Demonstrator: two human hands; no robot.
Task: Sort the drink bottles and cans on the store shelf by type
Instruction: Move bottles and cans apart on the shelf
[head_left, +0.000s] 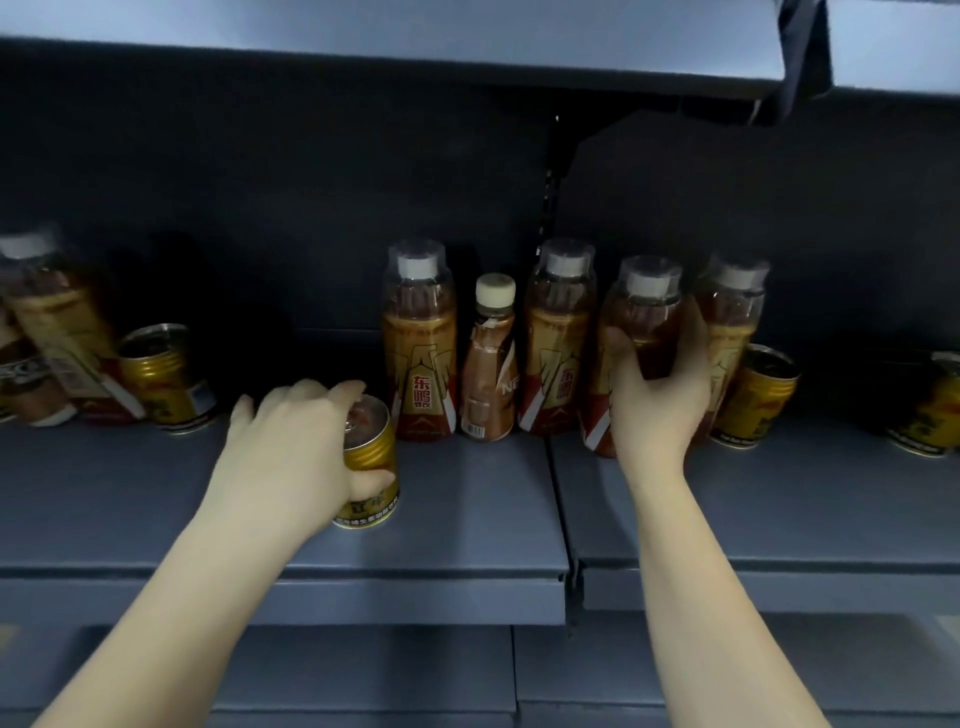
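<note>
From my head camera, my left hand (291, 447) is curled around a gold can (370, 470), thumb low on its side and fingers over its top; the can stands on the grey shelf (467, 509), in front and to the left of the small brown bottle (488, 364). My right hand (657, 395) grips an amber bottle (644, 332) from the front, standing on the shelf to the right of the brown bottle, between two similar bottles.

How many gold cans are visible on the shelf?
4: one at far left, one gripped by the left hand at, one beside the right bottles, one cut off at the right edge. Others may be hidden.
</note>
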